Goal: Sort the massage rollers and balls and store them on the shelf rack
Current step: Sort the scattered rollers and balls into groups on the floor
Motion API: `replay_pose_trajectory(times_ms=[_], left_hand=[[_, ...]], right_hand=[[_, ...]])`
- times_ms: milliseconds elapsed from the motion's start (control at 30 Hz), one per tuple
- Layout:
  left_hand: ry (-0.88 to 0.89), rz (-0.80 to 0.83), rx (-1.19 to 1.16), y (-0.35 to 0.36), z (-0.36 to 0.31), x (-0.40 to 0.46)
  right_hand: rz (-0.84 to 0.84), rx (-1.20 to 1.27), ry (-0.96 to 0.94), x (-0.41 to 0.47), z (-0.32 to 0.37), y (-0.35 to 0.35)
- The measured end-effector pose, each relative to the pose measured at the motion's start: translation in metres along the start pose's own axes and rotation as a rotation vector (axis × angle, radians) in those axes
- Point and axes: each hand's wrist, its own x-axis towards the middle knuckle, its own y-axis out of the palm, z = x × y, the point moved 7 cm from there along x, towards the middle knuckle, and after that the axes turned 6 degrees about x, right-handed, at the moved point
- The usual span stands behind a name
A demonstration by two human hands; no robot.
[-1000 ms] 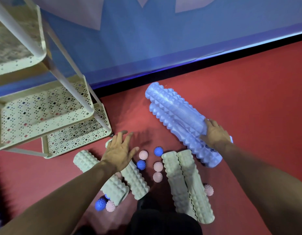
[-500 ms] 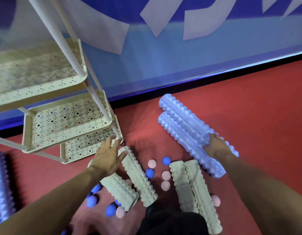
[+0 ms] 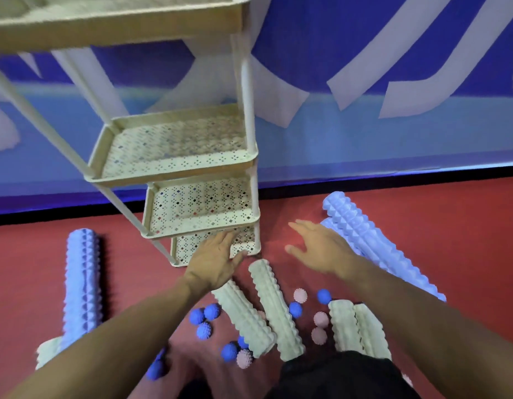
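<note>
A cream shelf rack (image 3: 174, 165) with perforated trays stands against the wall. My left hand (image 3: 215, 263) is open, hovering over the front edge of its lowest tray. My right hand (image 3: 318, 249) is open above the red floor, just left of two long blue rollers (image 3: 376, 243). Cream rollers (image 3: 269, 306) lie below my hands, with two more (image 3: 359, 326) to the right. Another blue roller (image 3: 81, 283) lies at the left. Blue spiky balls (image 3: 204, 315) and pink spiky balls (image 3: 320, 319) are scattered around the rollers.
A blue wall with white shapes (image 3: 364, 82) runs behind the rack. A dark trouser knee (image 3: 335, 375) is at the bottom. A cream roller end (image 3: 46, 352) pokes out at the lower left. Red floor (image 3: 465, 220) stretches right.
The view tilted up and right. My right hand let go of the blue rollers and moved left. My left hand lifted off the cream roller toward the lowest tray.
</note>
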Motion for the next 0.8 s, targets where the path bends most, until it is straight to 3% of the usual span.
replay_pose_trajectory(times_ms=[133, 433, 600, 800], left_hand=[[-0.086, 0.010, 0.030, -0.025, 0.073, -0.043], [-0.504, 0.066, -0.078, -0.020, 0.274, -0.160], [-0.788, 0.096, -0.310, 0.025, 0.363, -0.206], [-1.007, 0.139, -0.505, 0.113, 0.409, -0.230]], right_hand=[[0.099, -0.135, -0.116, 0.015, 0.089, 0.007], [0.189, -0.194, -0.305, 0.042, 0.255, 0.083], [0.253, -0.230, -0.322, 0.062, 0.296, 0.142], [0.240, -0.260, -0.349, 0.082, 0.307, 0.212]])
